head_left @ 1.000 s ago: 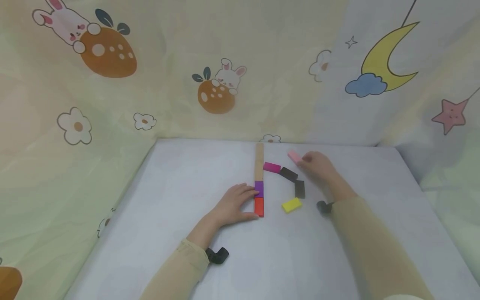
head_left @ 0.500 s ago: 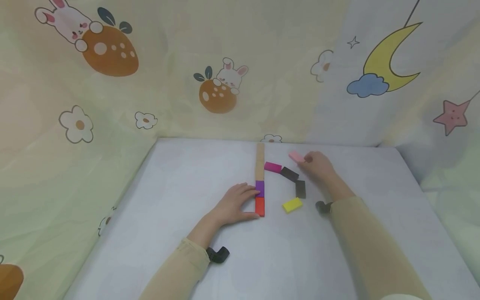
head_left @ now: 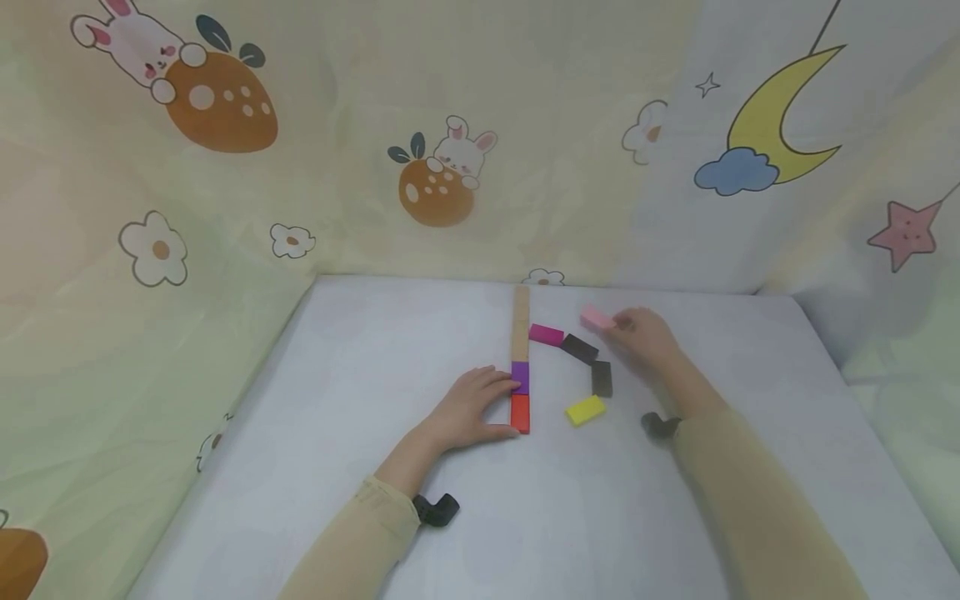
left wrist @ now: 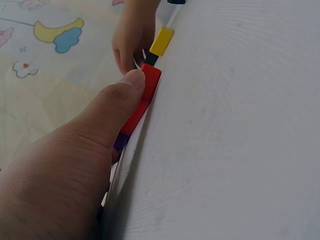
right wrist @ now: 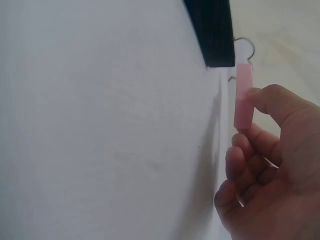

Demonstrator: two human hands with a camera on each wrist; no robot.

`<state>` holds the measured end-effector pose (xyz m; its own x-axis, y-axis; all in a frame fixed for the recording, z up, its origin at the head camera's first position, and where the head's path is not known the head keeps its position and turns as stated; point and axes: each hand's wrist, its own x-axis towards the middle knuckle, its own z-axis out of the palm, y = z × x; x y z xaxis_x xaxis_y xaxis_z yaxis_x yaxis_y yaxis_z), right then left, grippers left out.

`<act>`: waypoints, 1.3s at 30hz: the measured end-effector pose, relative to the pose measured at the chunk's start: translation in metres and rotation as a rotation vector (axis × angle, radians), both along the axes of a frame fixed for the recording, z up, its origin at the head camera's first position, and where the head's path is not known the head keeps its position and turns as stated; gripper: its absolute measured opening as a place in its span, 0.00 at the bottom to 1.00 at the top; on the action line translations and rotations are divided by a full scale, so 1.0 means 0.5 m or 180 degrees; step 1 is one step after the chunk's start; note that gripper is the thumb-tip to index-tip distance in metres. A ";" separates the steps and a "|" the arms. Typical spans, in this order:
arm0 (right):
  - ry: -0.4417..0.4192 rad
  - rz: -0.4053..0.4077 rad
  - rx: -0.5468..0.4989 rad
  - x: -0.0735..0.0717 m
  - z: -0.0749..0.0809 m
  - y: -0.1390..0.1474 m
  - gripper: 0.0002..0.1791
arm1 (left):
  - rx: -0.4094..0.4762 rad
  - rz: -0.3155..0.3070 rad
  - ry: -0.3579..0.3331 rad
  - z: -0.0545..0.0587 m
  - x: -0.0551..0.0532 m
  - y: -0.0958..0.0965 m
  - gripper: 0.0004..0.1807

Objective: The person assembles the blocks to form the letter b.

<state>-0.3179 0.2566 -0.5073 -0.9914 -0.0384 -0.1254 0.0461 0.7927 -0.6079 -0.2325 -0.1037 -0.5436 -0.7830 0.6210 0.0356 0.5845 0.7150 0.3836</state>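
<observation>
In the head view my left hand (head_left: 472, 410) rests beside a column of blocks. Its thumb touches the near end of the red block (head_left: 520, 414), while a fingertip lies on the purple block (head_left: 520, 377). My right hand (head_left: 647, 337) pinches a pink block (head_left: 596, 317) between thumb and fingers, beyond the curved row. The right wrist view shows the pink block (right wrist: 244, 97) between the thumb and a finger, with the other fingers curled below. That row has a magenta block (head_left: 547, 335), two dark blocks (head_left: 580, 348) and a yellow block (head_left: 585, 411).
Wooden-coloured blocks (head_left: 521, 323) extend the column toward the back edge of the white table (head_left: 360, 350). A patterned cloth (head_left: 555, 167) hangs behind the table and at its sides. A dark wrist camera (head_left: 437, 510) sits at the left sleeve, another (head_left: 660, 426) at the right.
My right hand, with the pink block in its pinch, has shifted slightly right and nearer. My left hand stays where it was, and the blocks on the table keep their places.
</observation>
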 end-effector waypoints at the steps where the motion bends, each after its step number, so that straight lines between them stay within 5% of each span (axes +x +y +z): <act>1: 0.0039 0.0058 -0.0009 0.006 0.001 0.002 0.33 | -0.0002 -0.0004 0.0008 0.000 0.000 0.000 0.43; 8: 0.0024 0.0188 0.0001 0.058 0.010 0.001 0.35 | 0.0021 -0.0017 0.0040 0.004 0.004 0.002 0.43; 14: -0.0080 0.0222 0.0024 0.123 0.024 -0.031 0.25 | 0.0001 -0.0025 0.0059 0.005 0.005 0.001 0.43; 22: 0.0279 0.0909 -0.0047 0.192 0.027 -0.086 0.18 | 0.0040 -0.0059 0.0067 0.005 0.003 0.001 0.42; 30: 0.0091 0.0977 0.0099 0.230 0.009 -0.137 0.20 | 0.0059 -0.0064 0.0101 0.002 0.001 -0.001 0.42; 39: 0.0022 0.0978 0.0343 0.235 -0.016 -0.152 0.19 | 0.0056 -0.0072 0.0103 -0.002 0.000 0.000 0.42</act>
<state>-0.2004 0.1804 -0.5152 -0.9363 -0.3227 -0.1384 -0.2090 0.8288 -0.5191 -0.2327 -0.1038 -0.5445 -0.7671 0.6375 0.0718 0.6127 0.6948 0.3767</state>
